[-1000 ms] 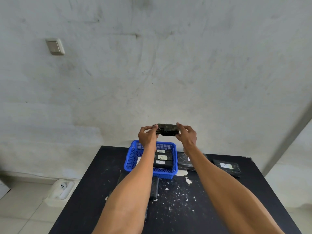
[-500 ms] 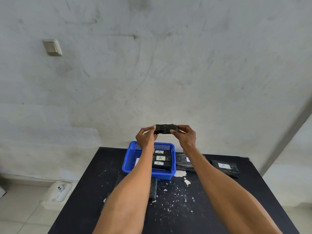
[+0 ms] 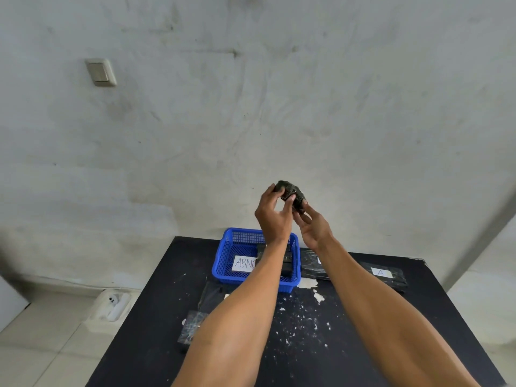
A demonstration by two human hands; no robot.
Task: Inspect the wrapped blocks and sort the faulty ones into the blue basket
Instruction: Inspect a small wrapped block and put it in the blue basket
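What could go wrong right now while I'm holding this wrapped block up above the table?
The black wrapped block is held high. The left hand grips it and the right hand meets only its lower corner, so a slip might drop it onto the black table. Another wrapped block lies by the table's left edge beside the left forearm, and lowering that arm might knock it off.

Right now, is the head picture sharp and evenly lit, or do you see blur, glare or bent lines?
Head view: soft, even light, no hard shadows; the held wrapped block looks slightly smeared; glare streaks the near wrapped block at the left edge of the table; the wide lens tilts the wall switch and splays its edges.
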